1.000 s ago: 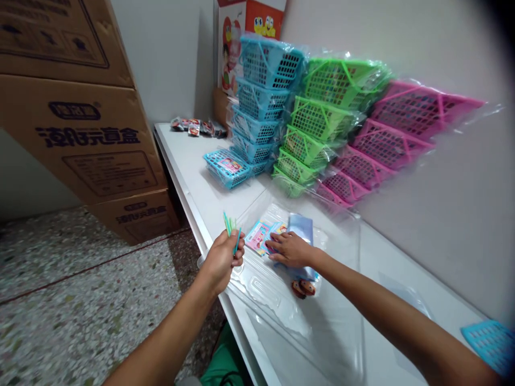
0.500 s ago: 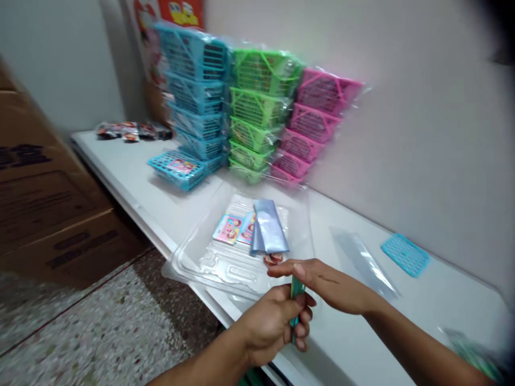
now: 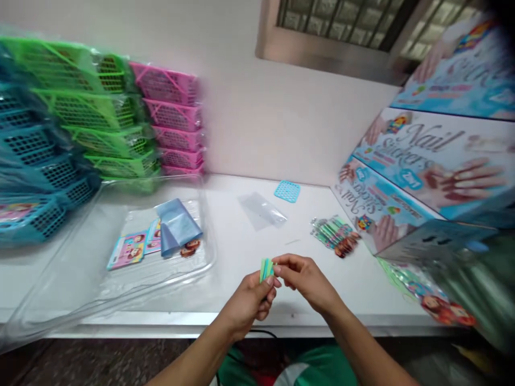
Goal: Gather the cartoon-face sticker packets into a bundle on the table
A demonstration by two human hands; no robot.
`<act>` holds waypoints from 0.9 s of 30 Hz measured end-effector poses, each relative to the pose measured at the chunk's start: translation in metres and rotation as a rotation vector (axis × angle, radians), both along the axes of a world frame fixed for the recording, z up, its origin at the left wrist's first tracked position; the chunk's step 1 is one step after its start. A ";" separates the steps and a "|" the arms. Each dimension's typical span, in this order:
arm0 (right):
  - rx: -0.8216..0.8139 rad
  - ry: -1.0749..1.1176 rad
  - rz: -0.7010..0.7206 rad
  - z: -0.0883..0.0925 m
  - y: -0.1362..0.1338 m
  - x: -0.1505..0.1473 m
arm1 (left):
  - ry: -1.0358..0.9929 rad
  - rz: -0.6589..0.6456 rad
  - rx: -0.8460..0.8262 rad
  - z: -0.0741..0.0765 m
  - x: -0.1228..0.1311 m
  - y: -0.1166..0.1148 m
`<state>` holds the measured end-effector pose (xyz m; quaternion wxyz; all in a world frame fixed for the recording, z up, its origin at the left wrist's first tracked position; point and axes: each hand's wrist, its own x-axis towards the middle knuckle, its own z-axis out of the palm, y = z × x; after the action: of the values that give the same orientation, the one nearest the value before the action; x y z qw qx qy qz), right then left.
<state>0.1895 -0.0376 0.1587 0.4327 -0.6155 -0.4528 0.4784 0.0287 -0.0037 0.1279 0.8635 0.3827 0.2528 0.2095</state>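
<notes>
My left hand (image 3: pixel 251 300) is closed around a small bundle of thin teal and green sticks (image 3: pixel 266 269), held upright over the front part of the white table (image 3: pixel 241 252). My right hand (image 3: pixel 302 277) meets it from the right, its fingertips pinching the top of the bundle. To the left lies a clear plastic tray (image 3: pixel 120 273) holding picture cards (image 3: pixel 129 249), a folded blue sleeve (image 3: pixel 177 228) and a small round piece (image 3: pixel 189 247).
Bagged stacks of blue (image 3: pixel 36 161), green (image 3: pixel 96 123) and pink baskets (image 3: pixel 173 123) lean on the wall at left. A clear bag (image 3: pixel 262 210), a blue grid piece (image 3: pixel 287 191) and a stick packet (image 3: pixel 333 235) lie mid-table. Nail-sticker boxes (image 3: pixel 434 161) stand right.
My view has swung right, away from the cardboard boxes. My right hand left the tray and came to the stick bundle, which my left hand carried right along the table's front.
</notes>
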 end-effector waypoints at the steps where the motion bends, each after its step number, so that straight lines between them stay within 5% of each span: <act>1: 0.009 0.025 -0.037 -0.003 -0.009 0.007 | 0.018 -0.011 0.031 0.000 0.009 -0.006; 10: 0.105 0.112 -0.125 -0.040 -0.053 0.054 | 0.185 0.011 0.191 -0.026 0.072 -0.045; 17: 0.100 0.028 -0.198 -0.059 -0.064 0.096 | 0.278 0.037 0.224 -0.031 0.120 -0.044; 27: 0.124 0.203 -0.265 -0.073 -0.069 0.137 | 0.288 -0.126 0.242 -0.042 0.169 -0.044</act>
<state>0.3261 -0.1063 0.0855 0.5727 -0.5905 -0.3503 0.4479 0.1976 -0.0472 0.0863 0.7775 0.5249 0.3223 0.1270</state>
